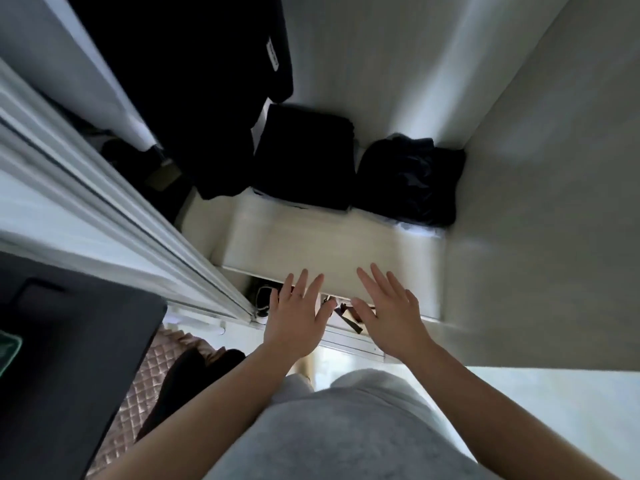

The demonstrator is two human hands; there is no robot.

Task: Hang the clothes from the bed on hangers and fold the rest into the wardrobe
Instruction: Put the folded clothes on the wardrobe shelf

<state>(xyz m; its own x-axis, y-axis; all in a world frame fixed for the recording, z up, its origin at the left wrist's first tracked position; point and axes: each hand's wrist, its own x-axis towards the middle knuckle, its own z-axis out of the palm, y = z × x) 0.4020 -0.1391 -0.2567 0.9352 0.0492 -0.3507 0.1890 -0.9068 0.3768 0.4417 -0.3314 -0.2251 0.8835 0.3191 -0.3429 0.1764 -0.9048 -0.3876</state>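
I look down into the open wardrobe. On its pale shelf (pixel 311 244) lies a neatly folded black pile (pixel 304 161) at the back, and a looser dark bundle (pixel 412 181) sits to its right against the side wall. A black garment (pixel 194 81) hangs above the left part of the shelf. My left hand (pixel 294 317) and my right hand (pixel 391 310) hover side by side over the shelf's front edge, fingers straight and spread, holding nothing.
The white sliding door and its track (pixel 114 209) run diagonally at the left. Below the shelf small dark items (pixel 349 313) show in a lower compartment. A dark surface (pixel 62 358) and a pink quilted cover (pixel 162 362) lie at the lower left.
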